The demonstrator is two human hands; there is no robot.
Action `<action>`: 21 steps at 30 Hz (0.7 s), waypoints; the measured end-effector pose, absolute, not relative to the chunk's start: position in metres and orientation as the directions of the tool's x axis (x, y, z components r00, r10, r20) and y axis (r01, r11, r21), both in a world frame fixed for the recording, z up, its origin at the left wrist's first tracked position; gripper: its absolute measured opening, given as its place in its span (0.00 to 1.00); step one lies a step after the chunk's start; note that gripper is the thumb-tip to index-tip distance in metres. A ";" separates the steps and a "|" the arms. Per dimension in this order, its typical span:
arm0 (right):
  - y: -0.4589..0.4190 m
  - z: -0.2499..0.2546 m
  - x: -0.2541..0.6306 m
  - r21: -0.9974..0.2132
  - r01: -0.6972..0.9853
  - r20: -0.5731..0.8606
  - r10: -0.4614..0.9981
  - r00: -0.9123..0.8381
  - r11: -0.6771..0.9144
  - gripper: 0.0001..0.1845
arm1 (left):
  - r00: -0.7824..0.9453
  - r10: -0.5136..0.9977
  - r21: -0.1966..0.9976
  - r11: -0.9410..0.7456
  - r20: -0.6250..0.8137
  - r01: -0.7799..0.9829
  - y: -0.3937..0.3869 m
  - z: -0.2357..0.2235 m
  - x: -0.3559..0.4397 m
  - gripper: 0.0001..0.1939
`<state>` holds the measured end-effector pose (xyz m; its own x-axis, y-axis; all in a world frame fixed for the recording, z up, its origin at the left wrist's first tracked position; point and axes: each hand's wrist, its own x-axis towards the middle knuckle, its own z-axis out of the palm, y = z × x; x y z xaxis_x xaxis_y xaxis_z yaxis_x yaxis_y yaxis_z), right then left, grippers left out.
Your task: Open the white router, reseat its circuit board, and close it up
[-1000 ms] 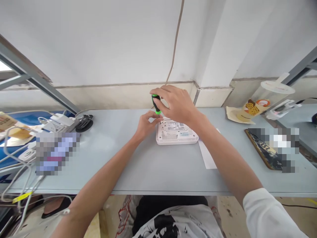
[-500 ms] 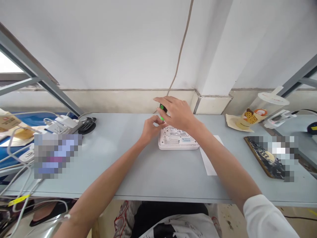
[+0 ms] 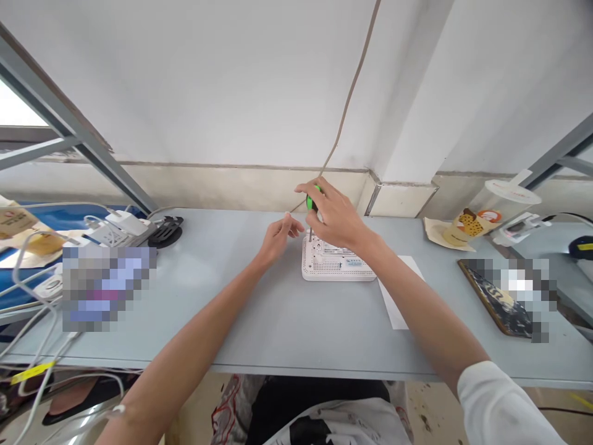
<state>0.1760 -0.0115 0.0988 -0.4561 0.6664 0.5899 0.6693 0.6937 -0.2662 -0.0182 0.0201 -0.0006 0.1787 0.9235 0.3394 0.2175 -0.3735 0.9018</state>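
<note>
Drawn back from the screwdriver (image 3: 309, 203) since the previous frame, the left grip (image 3: 277, 240) no longer closes around its lower end, so the slim shaft now shows.

At the far left of the frame, white cables (image 3: 16, 269) loop over the edge of the grey counter (image 3: 278, 327). Beside them, white plugs (image 3: 126, 222) crowd together, with a pixelated purple-blue item (image 3: 109, 293) just below and a flat black piece (image 3: 165, 232) to their right.

Left of centre, the left grip is loosely curled, fingers partly open and holding nothing that shows; its fingertips are just beside the white vented box (image 3: 338, 267), and whether they touch it I cannot tell. That box lies label side up at mid-frame. The screwdriver stands nearly upright over its upper left corner; whether the tip is seated, I cannot tell. Right of it, the right grip (image 3: 337, 213) is closed around the green-and-black handle, and its forearm hides the box's right part and crosses a white paper sheet (image 3: 403, 309).

Toward the right edge, a lidded cup (image 3: 477, 224) stands on a brown napkin (image 3: 434, 232), above a dark patterned slab (image 3: 495, 300), partly pixelated. A white adapter (image 3: 521, 228) is just right of the cup.
</note>
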 end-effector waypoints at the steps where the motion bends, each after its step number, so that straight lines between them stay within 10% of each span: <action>1: -0.011 0.097 0.174 -0.256 0.707 0.575 0.692 -0.437 0.659 0.20 | 0.164 0.929 0.911 -0.359 0.331 0.200 0.021 -0.002 -0.018 0.38; 15: -0.004 0.087 0.171 -0.251 0.689 0.633 0.654 -0.414 0.680 0.19 | 0.214 0.935 0.919 -0.327 0.282 0.220 0.018 -0.003 -0.019 0.35; 21: 0.003 0.091 0.180 -0.267 0.606 0.783 0.536 -0.317 0.749 0.16 | 0.341 0.898 0.886 -0.378 0.279 0.270 0.010 0.006 -0.021 0.17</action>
<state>0.1803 0.0029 0.0907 -0.3170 0.5359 0.7825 0.6062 0.7490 -0.2674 -0.0208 0.0104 0.0065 0.3409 0.8977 0.2793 0.2699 -0.3780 0.8856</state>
